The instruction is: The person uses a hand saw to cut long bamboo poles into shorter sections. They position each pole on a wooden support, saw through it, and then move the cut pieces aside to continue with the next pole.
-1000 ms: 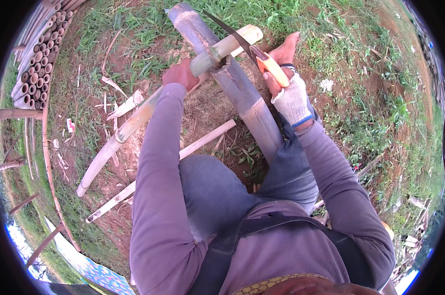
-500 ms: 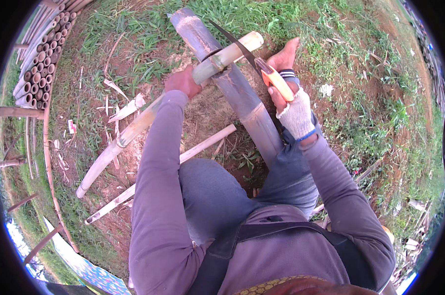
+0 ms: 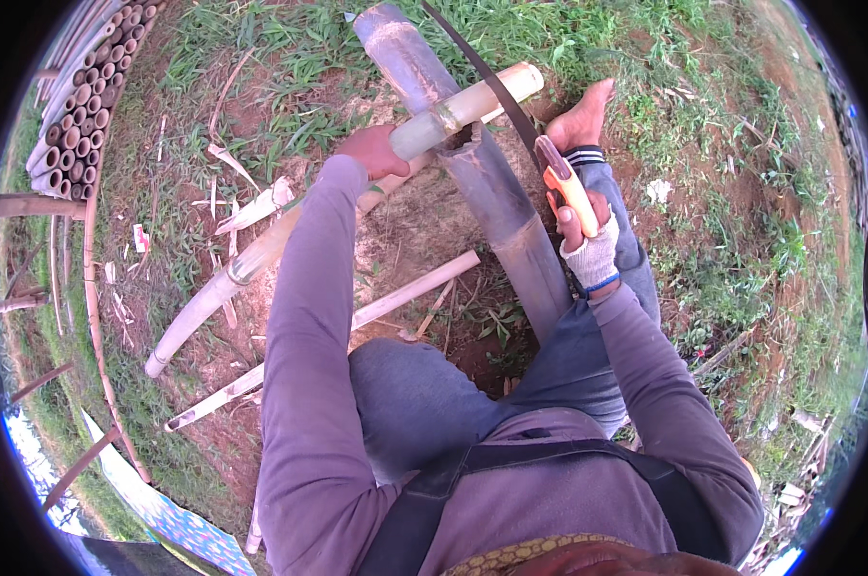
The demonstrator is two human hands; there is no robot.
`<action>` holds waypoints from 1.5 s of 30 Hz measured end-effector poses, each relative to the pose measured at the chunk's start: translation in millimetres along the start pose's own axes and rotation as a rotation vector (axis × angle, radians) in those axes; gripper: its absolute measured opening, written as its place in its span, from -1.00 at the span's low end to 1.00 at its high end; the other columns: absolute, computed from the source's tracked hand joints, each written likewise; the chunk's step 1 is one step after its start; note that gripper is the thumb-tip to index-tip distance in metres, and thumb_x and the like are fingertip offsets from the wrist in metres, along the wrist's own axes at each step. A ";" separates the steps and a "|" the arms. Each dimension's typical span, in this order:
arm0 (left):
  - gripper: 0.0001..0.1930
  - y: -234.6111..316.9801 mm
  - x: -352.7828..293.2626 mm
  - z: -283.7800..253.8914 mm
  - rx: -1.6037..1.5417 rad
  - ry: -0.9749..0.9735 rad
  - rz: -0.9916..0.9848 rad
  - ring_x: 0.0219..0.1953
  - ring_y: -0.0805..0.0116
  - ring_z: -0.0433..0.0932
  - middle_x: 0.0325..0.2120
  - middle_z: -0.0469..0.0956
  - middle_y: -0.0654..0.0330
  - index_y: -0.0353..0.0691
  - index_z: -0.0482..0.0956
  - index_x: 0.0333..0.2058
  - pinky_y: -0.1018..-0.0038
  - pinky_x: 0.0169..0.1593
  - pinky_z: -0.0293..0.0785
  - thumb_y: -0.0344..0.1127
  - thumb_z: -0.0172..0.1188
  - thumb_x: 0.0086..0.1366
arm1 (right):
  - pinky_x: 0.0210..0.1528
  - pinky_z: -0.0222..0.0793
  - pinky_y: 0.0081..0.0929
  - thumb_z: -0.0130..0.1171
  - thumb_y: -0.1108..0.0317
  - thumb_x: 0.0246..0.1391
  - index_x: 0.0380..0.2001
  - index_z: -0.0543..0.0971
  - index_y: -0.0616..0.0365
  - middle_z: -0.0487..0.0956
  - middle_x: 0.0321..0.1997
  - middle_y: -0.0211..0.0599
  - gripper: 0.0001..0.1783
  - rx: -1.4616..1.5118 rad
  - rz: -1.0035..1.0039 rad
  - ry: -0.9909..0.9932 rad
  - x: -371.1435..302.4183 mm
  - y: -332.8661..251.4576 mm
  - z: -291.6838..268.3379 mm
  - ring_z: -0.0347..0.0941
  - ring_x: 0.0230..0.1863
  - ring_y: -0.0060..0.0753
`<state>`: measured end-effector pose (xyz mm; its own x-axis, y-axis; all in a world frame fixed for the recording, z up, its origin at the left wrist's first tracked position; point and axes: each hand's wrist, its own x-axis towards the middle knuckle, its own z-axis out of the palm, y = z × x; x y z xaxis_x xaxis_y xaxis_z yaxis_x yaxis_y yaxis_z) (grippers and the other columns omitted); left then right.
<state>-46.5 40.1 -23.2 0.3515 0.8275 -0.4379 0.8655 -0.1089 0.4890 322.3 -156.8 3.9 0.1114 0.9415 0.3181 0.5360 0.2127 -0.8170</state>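
My left hand (image 3: pixel 371 152), bare, is closed around a pale bamboo pole (image 3: pixel 275 235), pressing it across a thick grey bamboo log (image 3: pixel 515 216). The pole lies over a notch in the log, its far end sticking out past the right side. In my right hand (image 3: pixel 589 235), which wears a white knitted glove with bare fingertips, is the orange handle of a handsaw (image 3: pixel 568 197). Its dark curved blade lies across the pole near that far end. How deep the blade sits in the pole I cannot tell.
A thinner split bamboo strip (image 3: pixel 395 302) lies on the ground by my left knee. Bamboo husk pieces (image 3: pixel 256 206) are scattered to the left. Stacked bamboo tubes (image 3: pixel 74 144) fill the far left. My bare foot (image 3: pixel 582 115) is just right of the blade.
The saw in my right hand has drawn back a little toward me, with its blade still across the pole. My left hand keeps its grip. The whole view has shifted slightly.
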 end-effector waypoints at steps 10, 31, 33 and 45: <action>-0.33 65.5 -21.9 17.8 0.224 0.312 -0.160 0.00 -0.15 0.74 -0.08 0.74 -0.08 -0.11 0.49 0.13 -0.07 0.07 0.64 0.05 0.51 0.12 | 0.01 0.59 -0.26 0.29 0.33 0.36 0.24 0.58 0.28 0.76 -0.07 0.00 -0.55 -0.037 -0.024 -0.008 52.2 -96.7 -13.4 0.73 -0.06 -0.17; -0.49 74.1 -24.9 11.2 0.253 0.294 -0.194 0.02 -0.12 0.73 -0.05 0.75 -0.04 -0.06 0.53 0.09 -0.01 0.09 0.62 -0.09 0.42 0.19 | 0.03 0.58 -0.39 0.26 0.31 0.39 0.20 0.61 0.33 0.76 -0.05 -0.06 -0.58 0.061 -0.029 -0.034 3.2 -73.9 -52.1 0.72 -0.03 -0.30; -0.45 83.7 -20.4 14.4 0.267 0.288 -0.160 0.00 -0.11 0.74 -0.06 0.75 -0.03 -0.06 0.52 0.11 -0.01 0.08 0.64 -0.03 0.44 0.20 | -0.01 0.58 -0.36 0.27 0.32 0.38 0.18 0.62 0.32 0.76 -0.06 -0.04 -0.59 -0.052 -0.092 0.021 40.6 -75.4 -26.7 0.73 -0.05 -0.26; -0.46 90.7 -25.2 9.7 0.247 0.271 -0.180 0.04 -0.14 0.72 -0.04 0.75 -0.05 -0.06 0.52 0.10 -0.02 0.11 0.62 -0.08 0.43 0.18 | -0.14 0.58 -0.33 0.31 0.29 0.36 0.17 0.64 0.30 0.77 -0.07 -0.04 -0.58 -0.018 -0.009 0.011 39.5 -66.9 -29.1 0.74 -0.12 -0.29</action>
<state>26.7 4.1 24.9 0.1082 0.9570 -0.2693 0.9760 -0.0507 0.2119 315.2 -141.5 85.1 0.1154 0.9367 0.3306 0.5517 0.2164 -0.8055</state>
